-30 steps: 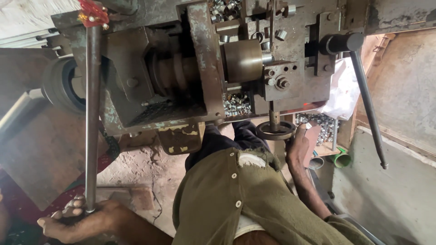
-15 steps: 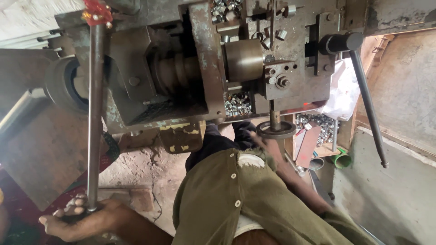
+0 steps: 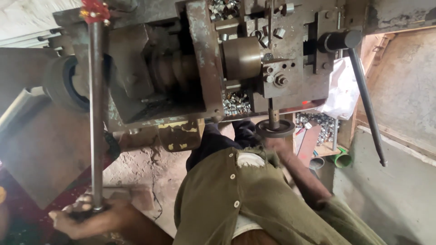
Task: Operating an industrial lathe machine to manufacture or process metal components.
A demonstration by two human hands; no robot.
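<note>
At the machine, left hand (image 3: 88,217) grips the long lever (image 3: 96,113); right hand (image 3: 276,146) blurred, grip unclear

1 head-worn camera looks steeply down, close over the person's chest, facing the machine (image 3: 218,68) ahead.

Right hand (image 3: 274,146) blurred near the handwheel (image 3: 274,129); grip unclear.

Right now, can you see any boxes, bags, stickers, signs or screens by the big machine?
White plastic bag: hangs crumpled at the machine's right side, behind the long dark lever; plain white, no print visible.
Wooden tray: below the bag, holding small shiny metal pieces.
No labels, signs or screens in view.
</note>
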